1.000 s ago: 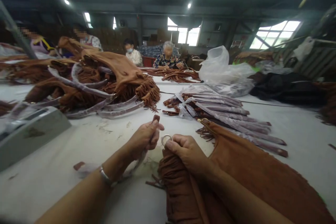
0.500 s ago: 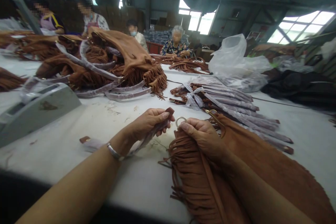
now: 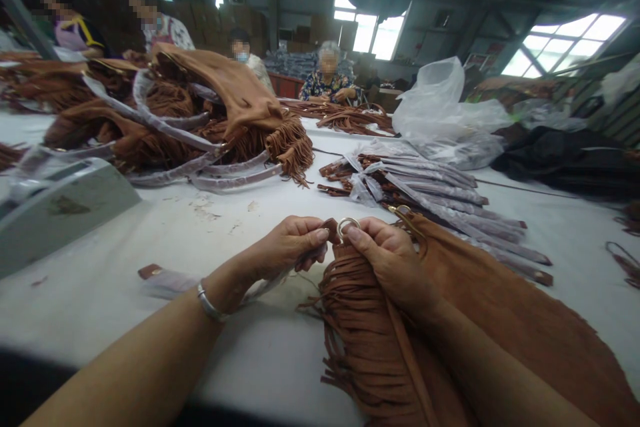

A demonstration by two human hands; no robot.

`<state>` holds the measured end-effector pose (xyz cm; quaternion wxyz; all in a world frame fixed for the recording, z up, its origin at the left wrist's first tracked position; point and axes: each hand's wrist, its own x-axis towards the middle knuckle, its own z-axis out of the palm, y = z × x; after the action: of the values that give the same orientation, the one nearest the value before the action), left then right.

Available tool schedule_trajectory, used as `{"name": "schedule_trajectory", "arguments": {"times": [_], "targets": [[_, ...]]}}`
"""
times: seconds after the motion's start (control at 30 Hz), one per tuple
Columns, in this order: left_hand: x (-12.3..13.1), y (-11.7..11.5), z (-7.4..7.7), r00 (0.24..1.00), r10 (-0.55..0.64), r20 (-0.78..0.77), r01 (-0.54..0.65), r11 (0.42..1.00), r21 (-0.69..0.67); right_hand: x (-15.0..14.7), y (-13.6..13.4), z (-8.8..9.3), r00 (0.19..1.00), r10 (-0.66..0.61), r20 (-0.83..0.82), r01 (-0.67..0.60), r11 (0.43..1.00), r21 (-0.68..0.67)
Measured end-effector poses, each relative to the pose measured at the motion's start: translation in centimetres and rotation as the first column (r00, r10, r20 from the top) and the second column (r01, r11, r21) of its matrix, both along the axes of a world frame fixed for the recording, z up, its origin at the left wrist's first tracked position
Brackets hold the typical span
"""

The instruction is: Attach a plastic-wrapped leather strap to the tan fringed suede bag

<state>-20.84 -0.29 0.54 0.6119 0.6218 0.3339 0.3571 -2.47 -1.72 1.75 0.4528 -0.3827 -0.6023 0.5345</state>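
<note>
My left hand [image 3: 295, 245] is closed on the end of a brown strap wrapped in thin plastic. The strap's brown tip [image 3: 331, 229] sticks out past my thumb, at the left edge of a metal ring [image 3: 347, 228]. Whether the tip passes through the ring I cannot tell. The strap's other end [image 3: 150, 271] lies on the table under my left wrist. With thumb and fingers, my right hand [image 3: 390, 257] pinches the ring at the corner of a brown fringed bag [image 3: 365, 327]. The bag spreads under my right forearm, and its other ring [image 3: 401, 211] shows beyond my hand.
A bundle of plastic-wrapped straps [image 3: 425, 193] lies behind my right hand. Brown fringed bags [image 3: 215, 100] are heaped at the back left, behind a grey device [image 3: 75, 213]. Clear plastic bags [image 3: 445, 113] and black material [image 3: 565, 160] sit at the right. Several people work across the table.
My left hand has moved right and slightly down, bringing the strap's tip up against the ring. My right hand still grips the ring. The view has shifted slightly.
</note>
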Motion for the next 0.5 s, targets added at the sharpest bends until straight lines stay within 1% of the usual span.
{"name": "schedule_trajectory", "arguments": {"times": [0.1,0.17,0.27,0.33,0.5], "targets": [[0.04,0.0,-0.01,0.999,0.028,0.026,-0.028,0.999,0.02,0.02,0.05,-0.11,0.999,-0.023,-0.031,0.025,0.998,0.05],[0.04,-0.13,0.07,0.999,0.034,0.036,-0.035,0.999,0.019,0.09,0.06,-0.1,0.998,-0.057,0.017,0.055,0.992,0.11],[0.06,-0.35,0.14,0.998,0.002,0.055,-0.002,1.0,-0.005,0.19,0.03,-0.02,0.986,-0.12,0.112,0.094,0.973,0.212],[0.09,-0.44,0.12,0.996,-0.022,0.087,0.025,0.999,-0.031,0.2,-0.02,0.03,0.983,-0.125,0.134,0.09,0.967,0.237],[0.3,-0.53,0.03,0.983,-0.06,0.172,0.075,0.994,-0.084,0.09,-0.16,-0.02,0.985,-0.117,0.129,0.081,0.962,0.26]]}}
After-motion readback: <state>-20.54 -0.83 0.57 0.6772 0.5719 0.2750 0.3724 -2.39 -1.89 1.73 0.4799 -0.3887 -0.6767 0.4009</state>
